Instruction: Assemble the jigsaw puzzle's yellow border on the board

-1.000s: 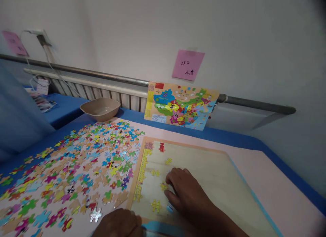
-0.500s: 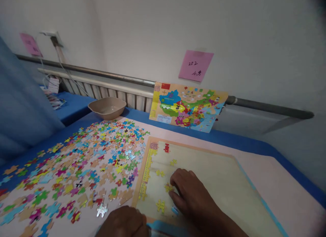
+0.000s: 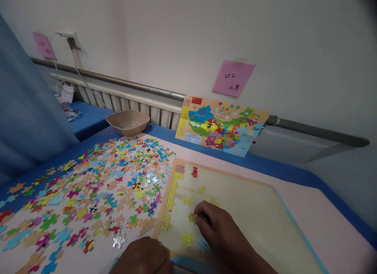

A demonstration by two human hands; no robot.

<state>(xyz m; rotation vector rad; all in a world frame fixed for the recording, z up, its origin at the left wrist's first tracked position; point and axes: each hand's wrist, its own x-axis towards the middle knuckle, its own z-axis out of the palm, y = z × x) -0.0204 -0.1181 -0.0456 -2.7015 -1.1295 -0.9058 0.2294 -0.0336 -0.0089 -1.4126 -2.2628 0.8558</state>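
Note:
My right hand [image 3: 216,227] is over the left part of the puzzle board [image 3: 247,203], thumb and forefinger pinched on a small yellow puzzle piece [image 3: 192,217]. Close around it on the board lie more yellow pieces [image 3: 186,238], a red piece [image 3: 194,172] near the top, and a light-blue piece [image 3: 204,243] partly under the hand. A strip of joined yellow pieces [image 3: 169,203] runs down the left border. My left hand [image 3: 144,256] is curled into a fist at the board's lower left corner; its fingertips, and anything within them, are hidden.
Many loose puzzle pieces [image 3: 97,195] spread over the pink sheet [image 3: 312,203] and blue bed edge on the left. Behind them stands a beige bowl [image 3: 129,123]. A colourful map sheet [image 3: 222,124] leans against the wall rail [image 3: 318,132]. A blue curtain [image 3: 26,109] hangs at left.
My right thumb and forefinger have closed onto the yellow piece. Another yellow piece now shows behind the hand. My left fist stays put, while the whole view has shifted slightly.

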